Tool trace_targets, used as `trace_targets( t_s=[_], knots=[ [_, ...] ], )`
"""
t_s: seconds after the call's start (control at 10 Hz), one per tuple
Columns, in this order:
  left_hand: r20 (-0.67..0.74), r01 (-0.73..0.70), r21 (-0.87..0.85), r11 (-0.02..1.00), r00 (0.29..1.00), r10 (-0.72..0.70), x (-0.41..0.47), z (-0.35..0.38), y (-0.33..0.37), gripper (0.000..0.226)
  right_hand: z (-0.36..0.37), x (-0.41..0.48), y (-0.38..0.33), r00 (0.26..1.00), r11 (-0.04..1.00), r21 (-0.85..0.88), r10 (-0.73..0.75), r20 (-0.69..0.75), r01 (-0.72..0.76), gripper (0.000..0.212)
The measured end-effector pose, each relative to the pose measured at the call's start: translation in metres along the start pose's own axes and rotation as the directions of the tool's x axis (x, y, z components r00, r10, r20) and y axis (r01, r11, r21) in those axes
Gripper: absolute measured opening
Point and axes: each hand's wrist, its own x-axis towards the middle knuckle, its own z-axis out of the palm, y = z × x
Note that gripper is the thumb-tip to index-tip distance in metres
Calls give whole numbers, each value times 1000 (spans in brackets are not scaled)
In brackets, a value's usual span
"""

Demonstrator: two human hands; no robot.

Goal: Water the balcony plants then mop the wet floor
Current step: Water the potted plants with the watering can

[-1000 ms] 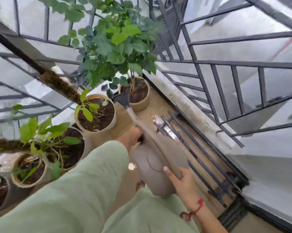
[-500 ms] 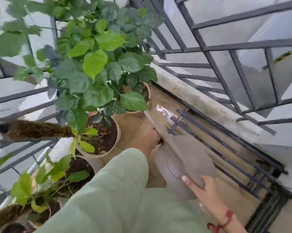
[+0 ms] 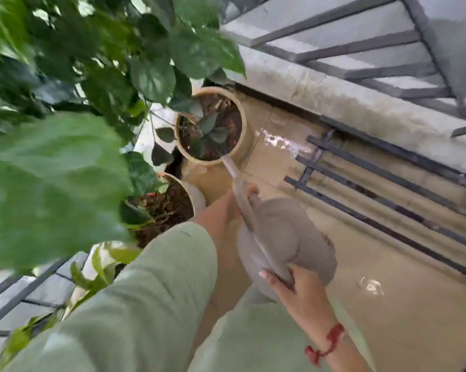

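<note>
We are looking down through a big leafy plant (image 3: 65, 170) that is filling the left and top of the view, blurred up close. The tan balcony floor (image 3: 400, 304) is taking up the right side, and a wet patch (image 3: 282, 142) is shining on it just beside the far pot. A concrete ledge (image 3: 347, 103) is running along the floor's far edge, with the dark railing (image 3: 328, 21) standing above it.

A green sleeve (image 3: 132, 304) is covering the left arm, which is reaching in from the bottom left.

We are seeing the grey watering can (image 3: 288, 237) held in the air over the floor, between both hands and tilted toward the pots. Its spout (image 3: 234, 173) is pointing up and left, with the tip sitting at the near rim of the far pot (image 3: 246, 149). We cannot tell whether water is coming out.

The near pot (image 3: 197, 194) is standing just left of the left hand, dark soil showing in both pots.

The left hand (image 3: 226, 210) is gripping the can's front, its fingers (image 3: 253, 189) curling over the top beside the spout, mostly hidden. The right hand (image 3: 298, 288) is clamping the can's rear end, thumb on top and the other fingers wrapping underneath.

A red thread bracelet (image 3: 331, 339) is sitting on the right wrist.
</note>
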Motion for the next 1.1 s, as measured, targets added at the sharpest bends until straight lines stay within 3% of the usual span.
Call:
trace_targets(
  t_s=[0.1,0.2,0.3,0.4,0.5,0.7,0.9,1.1],
  knots=[
    [-93,21,-13,1000,995,-22,9,-6,12,33,16,10,-6,998,998,32,-56,-2,56,55],
    [-47,68,-64,996,996,-71,25,-27,-12,17,25,19,-21,993,993,21,-116,0,116,56],
    [-58,56,-103,993,996,-62,23,-49,-14,16,33,25,-40,990,990,-13,-140,28,140,53],
    [-21,98,-57,994,995,-99,34,-63,-5,32,41,30,-55,989,988,-34,-147,32,148,54],
    [-66,125,-37,991,990,-127,29,-79,4,34,48,36,-69,987,987,-29,-157,30,158,58],
    [-59,174,-18,985,983,-175,29,-91,10,67,51,37,-84,990,991,13,-136,48,135,55],
    [-89,220,-71,973,970,-226,28,-84,10,32,37,37,-79,990,991,-24,-130,64,131,56],
    [-43,274,-114,955,959,-280,23,-54,11,24,9,25,-70,996,996,-26,-82,45,83,62]
  ],
)
